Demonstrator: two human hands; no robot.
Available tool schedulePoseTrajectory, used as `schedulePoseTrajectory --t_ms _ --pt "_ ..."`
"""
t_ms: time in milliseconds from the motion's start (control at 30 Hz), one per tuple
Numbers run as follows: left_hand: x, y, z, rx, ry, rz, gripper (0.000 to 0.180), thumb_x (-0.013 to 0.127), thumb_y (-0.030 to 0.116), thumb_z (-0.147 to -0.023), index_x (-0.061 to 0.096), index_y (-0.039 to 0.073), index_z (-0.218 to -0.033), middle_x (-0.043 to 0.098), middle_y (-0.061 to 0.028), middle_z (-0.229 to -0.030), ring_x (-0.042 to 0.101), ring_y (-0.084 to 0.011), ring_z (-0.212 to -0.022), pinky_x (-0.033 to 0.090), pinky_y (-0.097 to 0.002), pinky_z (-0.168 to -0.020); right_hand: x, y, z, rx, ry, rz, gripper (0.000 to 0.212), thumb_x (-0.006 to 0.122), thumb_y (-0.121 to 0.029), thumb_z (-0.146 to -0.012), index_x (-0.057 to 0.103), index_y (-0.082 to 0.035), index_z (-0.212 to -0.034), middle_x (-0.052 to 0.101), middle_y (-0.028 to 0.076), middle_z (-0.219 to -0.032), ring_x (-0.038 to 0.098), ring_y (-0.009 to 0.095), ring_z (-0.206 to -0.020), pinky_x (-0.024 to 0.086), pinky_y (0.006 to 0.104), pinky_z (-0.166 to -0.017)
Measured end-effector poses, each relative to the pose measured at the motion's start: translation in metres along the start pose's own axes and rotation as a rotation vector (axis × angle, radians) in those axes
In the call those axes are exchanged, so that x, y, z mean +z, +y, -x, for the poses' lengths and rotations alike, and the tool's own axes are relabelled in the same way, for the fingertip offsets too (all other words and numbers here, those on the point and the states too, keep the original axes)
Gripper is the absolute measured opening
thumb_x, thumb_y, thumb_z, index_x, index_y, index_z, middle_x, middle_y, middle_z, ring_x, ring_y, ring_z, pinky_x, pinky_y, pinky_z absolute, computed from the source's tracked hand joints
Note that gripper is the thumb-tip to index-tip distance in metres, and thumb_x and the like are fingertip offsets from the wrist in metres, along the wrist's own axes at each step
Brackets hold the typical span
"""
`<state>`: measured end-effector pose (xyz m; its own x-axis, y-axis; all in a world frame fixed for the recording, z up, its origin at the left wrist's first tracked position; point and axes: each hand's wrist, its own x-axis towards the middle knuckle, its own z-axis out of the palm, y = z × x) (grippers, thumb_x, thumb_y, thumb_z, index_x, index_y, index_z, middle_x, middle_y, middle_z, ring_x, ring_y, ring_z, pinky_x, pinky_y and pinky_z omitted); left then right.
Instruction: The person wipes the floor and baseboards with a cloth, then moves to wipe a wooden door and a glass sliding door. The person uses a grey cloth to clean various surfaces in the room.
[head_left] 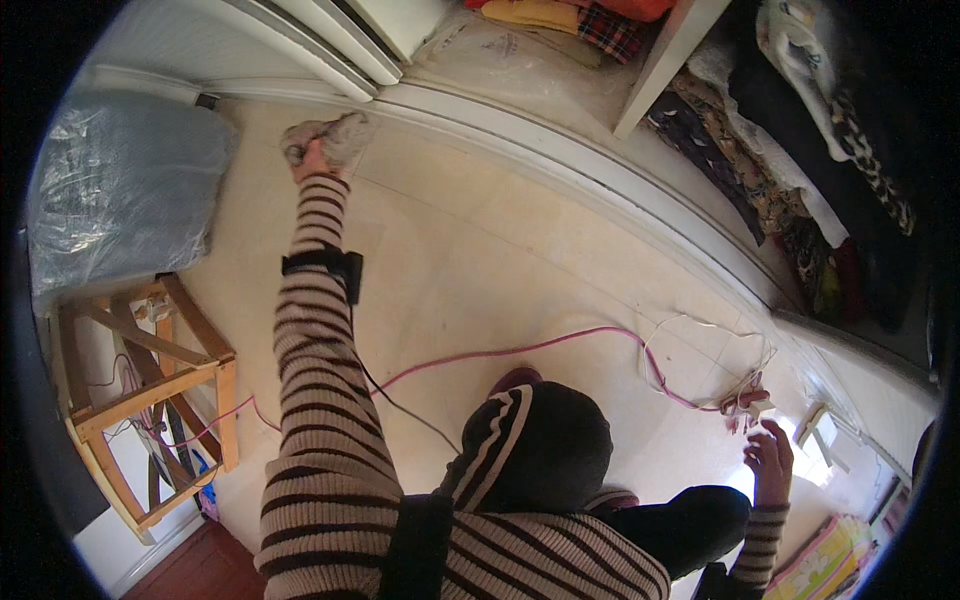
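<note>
Item 1: crumpled, mottled grey cloth point(347, 138), soft, on the far left stretch of the smooth cream floor point(450, 240), near the white sill point(480, 118) of the cupboard. Long axis roughly left to right.

Item 2: left hand point(314, 163), clenched on the cloth, bunching it from the near side. Arm in a beige-and-brown striped knit sleeve point(318, 330), stretched far out, with a black strap point(325, 264) round the forearm. The cloth lies directly beneath and just beyond this hand, parts showing to its left and right; the open floor spreads to the right of it.

Item 3: right hand point(770, 460), near right, fingers loosely curled, apparently holding nothing. Well apart from the cloth, which lies far to its left; the left hand is plainly the nearer.

Item 4: pinkish power strip point(741, 403), just beyond the right hand; whether the fingertips touch it cannot be told. A thin, looped white cord point(690, 318) lies by it; a long pink cable point(510, 350) runs leftward across the floor.

Item 5: brown wooden stool frame point(228, 420), left.

Item 6: large bundle in clear, bluish plastic wrapping point(130, 180), far left.

Item 7: dark and patterned garments point(775, 180), far right, in the cupboard.
</note>
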<state>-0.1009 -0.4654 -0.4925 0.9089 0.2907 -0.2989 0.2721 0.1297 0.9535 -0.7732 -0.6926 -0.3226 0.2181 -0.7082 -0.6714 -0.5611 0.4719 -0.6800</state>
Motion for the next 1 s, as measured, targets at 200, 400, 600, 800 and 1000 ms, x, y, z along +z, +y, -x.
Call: schedulePoseTrajectory --t_ms 200,400,600,800,1000 --pt "0.016 0.013 -0.069 0.164 -0.072 -0.200 0.078 0.069 0.011 -0.064 0.028 0.008 -0.131 0.041 -0.0160 -0.125 0.047 -0.0294 -0.106 0.041 -0.0393 -0.087 -0.058 0.028 0.040 0.066 0.372 0.053 0.023 0.051 -0.017 -0.083 0.051 -0.006 -0.102 0.051 0.000 -0.074 0.047 0.005 -0.059 0.036 0.0147 -0.049" --pt "0.046 -0.011 -0.104 0.075 -0.084 -0.658 0.074 0.072 0.020 -0.063 0.036 -0.001 -0.124 0.045 -0.0173 -0.121 0.048 -0.0295 -0.105 0.039 -0.0362 -0.089 -0.069 0.037 0.051 0.145 0.414 0.088 0.024 0.052 -0.019 -0.082 0.051 -0.007 -0.103 0.049 -0.002 -0.071 0.045 0.005 -0.057 0.036 0.0148 -0.046" --pt "0.025 -0.035 -0.069 0.266 -0.246 -0.658 0.056 0.074 0.020 -0.060 0.053 -0.004 -0.107 0.057 -0.0160 -0.103 0.054 -0.0288 -0.090 0.043 -0.0365 -0.079 -0.057 0.037 0.030 0.078 0.270 0.253 0.022 0.050 -0.018 -0.083 0.053 -0.005 -0.100 0.051 0.001 -0.071 0.048 0.007 -0.058 0.039 0.0173 -0.048" --pt "0.029 -0.070 -0.022 0.307 -0.370 -0.354 0.054 0.072 0.009 -0.057 0.052 -0.007 -0.105 0.059 -0.0114 -0.098 0.055 -0.0187 -0.087 0.043 -0.0272 -0.078 -0.076 0.051 0.027 -0.002 0.266 0.261 0.022 0.051 -0.018 -0.083 0.053 -0.004 -0.099 0.051 0.001 -0.072 0.047 0.006 -0.059 0.038 0.0172 -0.050" --pt "0.041 -0.083 0.063 0.322 -0.495 -0.264 0.059 0.065 0.002 -0.061 0.046 -0.005 -0.116 0.057 -0.0107 -0.103 0.054 -0.0182 -0.091 0.042 -0.0270 -0.080 -0.091 0.088 0.031 -0.145 0.279 0.357 0.020 0.049 -0.015 -0.084 0.055 -0.002 -0.098 0.052 0.002 -0.077 0.046 0.007 -0.064 0.039 0.0196 -0.056"
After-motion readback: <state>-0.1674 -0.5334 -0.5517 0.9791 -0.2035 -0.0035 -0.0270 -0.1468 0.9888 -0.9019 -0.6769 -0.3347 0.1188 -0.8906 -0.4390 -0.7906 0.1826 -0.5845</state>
